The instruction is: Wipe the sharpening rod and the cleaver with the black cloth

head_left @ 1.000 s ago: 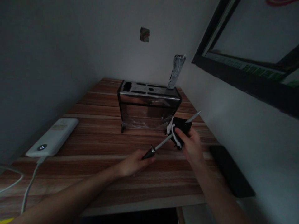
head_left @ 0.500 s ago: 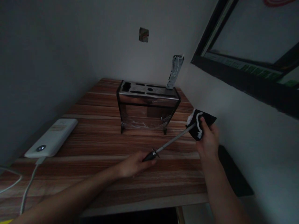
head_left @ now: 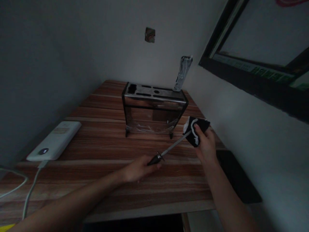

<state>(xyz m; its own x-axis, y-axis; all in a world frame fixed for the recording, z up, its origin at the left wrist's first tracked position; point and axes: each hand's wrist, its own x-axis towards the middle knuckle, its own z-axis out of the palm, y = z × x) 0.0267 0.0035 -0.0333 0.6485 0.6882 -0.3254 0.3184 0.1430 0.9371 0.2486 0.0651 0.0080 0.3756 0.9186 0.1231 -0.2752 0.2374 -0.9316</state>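
Above the front part of the wooden table, my left hand [head_left: 138,168] is closed round the dark handle of a sharpening steel [head_left: 174,145]. The grey rod points up and to the right. My right hand [head_left: 206,143] grips a black cloth with white edging [head_left: 193,130], folded round the far end of the rod; the rod's tip is hidden in it. Behind the rod stands a knife block [head_left: 154,103] with a metal slotted top, some clear film clinging to its lower front. One plastic-wrapped handle [head_left: 182,73] sticks up from its right end.
A white power bank [head_left: 54,140] with a cable [head_left: 31,190] lies at the left of the wooden table [head_left: 101,151]. A dark flat object [head_left: 238,175] lies by the right wall. Walls enclose the table, and a dark window frame [head_left: 241,85] juts in at upper right.
My right hand has slid the cloth along the rod toward the handle, down and to the left, so less bare rod shows. My left hand stays nearly in place.
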